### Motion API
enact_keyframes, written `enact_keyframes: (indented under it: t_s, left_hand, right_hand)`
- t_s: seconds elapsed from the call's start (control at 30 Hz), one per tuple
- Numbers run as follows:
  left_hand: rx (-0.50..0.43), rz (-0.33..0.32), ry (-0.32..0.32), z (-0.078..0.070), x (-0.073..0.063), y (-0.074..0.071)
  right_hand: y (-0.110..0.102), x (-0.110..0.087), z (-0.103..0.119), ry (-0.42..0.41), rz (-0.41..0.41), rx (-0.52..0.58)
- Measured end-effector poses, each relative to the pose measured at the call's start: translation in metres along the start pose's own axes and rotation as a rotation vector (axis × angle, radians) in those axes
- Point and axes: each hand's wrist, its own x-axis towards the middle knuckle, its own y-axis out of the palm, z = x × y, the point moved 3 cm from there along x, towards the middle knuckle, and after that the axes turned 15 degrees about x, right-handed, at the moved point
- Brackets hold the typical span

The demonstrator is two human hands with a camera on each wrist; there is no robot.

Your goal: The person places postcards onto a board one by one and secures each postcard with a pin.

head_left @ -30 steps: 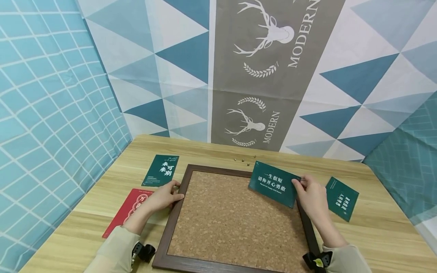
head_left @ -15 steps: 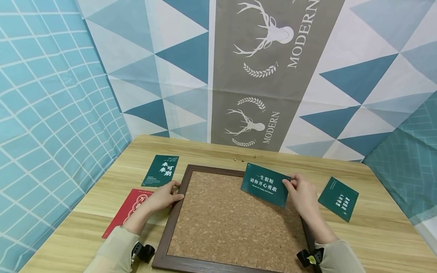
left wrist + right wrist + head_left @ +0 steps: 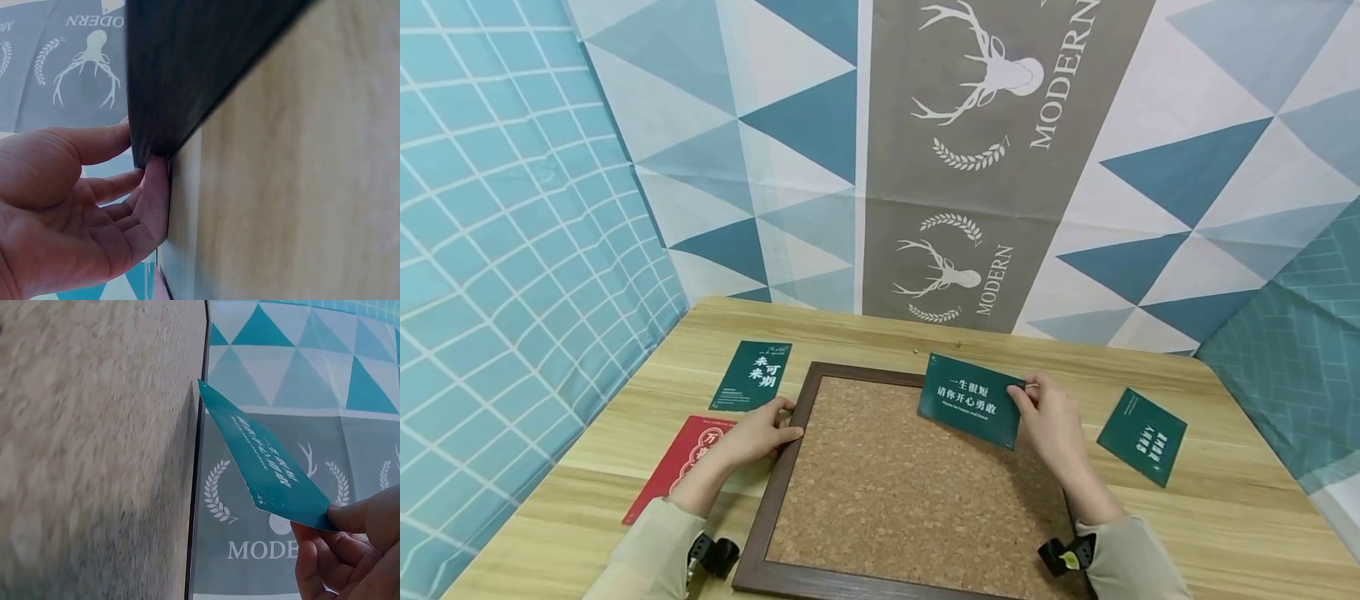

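Observation:
A cork board (image 3: 917,492) with a dark brown wooden frame lies on the table. My left hand (image 3: 758,435) holds the left side of the frame; in the left wrist view, the thumb and fingers of that hand (image 3: 94,206) meet the dark frame edge (image 3: 181,69). Above the board's upper right part, my right hand (image 3: 1051,421) pinches a green card (image 3: 970,402) with white writing by its right corner. Tilted off the cork, the same card (image 3: 262,456) shows in the right wrist view between thumb and fingers of the right hand (image 3: 350,544).
Left of the board lie another green card (image 3: 751,377) and a red card (image 3: 670,467), partly behind the left arm. A further green card (image 3: 1144,437) lies to the right. Small brass-coloured pins (image 3: 915,352) sit behind the board on the wooden table (image 3: 1247,508).
My right hand has moved left with the green card, bringing it further over the board's top edge. Less of the pins behind it shows now. The left hand has stayed in place.

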Motion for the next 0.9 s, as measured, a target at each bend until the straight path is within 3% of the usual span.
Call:
enact_keyframes:
  t_s: [0.7, 0.9]
  left_hand:
    - [-0.009, -0.001, 0.000, 0.001, -0.001, 0.002]
    - [0.006, -0.001, -0.020, 0.000, -0.001, 0.000]
  right_hand:
    - [0.017, 0.001, 0.004, -0.022, 0.022, 0.019]
    - [0.021, 0.004, 0.006, 0.013, 0.025, 0.068]
